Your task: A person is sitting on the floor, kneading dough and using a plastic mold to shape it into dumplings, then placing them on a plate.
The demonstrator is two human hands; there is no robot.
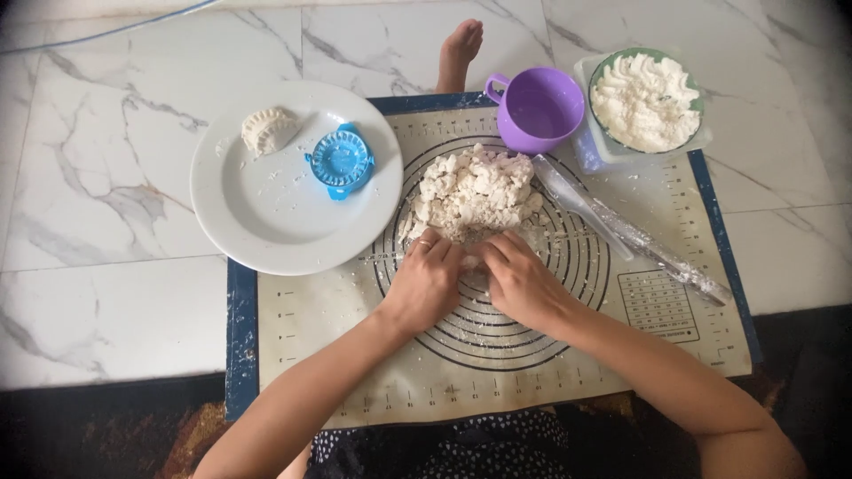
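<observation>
The dough (475,195) is seen as a crumbly, shaggy white heap at the middle of the baking mat (355,310). Its near edge is pressed by the left hand (426,284) and right hand (519,282), fingers curled together on it.

Beyond the mat's far right corner, a green bowl (646,99) is heaped with flour, and a purple cup (540,108) is set beside it; its contents can't be made out. Left of the mat, a white plate (266,213) is loaded with one dumpling (268,129) and a blue press (341,160).

Fingertips are hidden in the dough.

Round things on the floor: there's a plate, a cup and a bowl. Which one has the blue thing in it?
The white plate, left of the mat, holds the blue dumpling press and one folded dumpling. The purple cup looks empty; the bowl holds white filling.
</observation>
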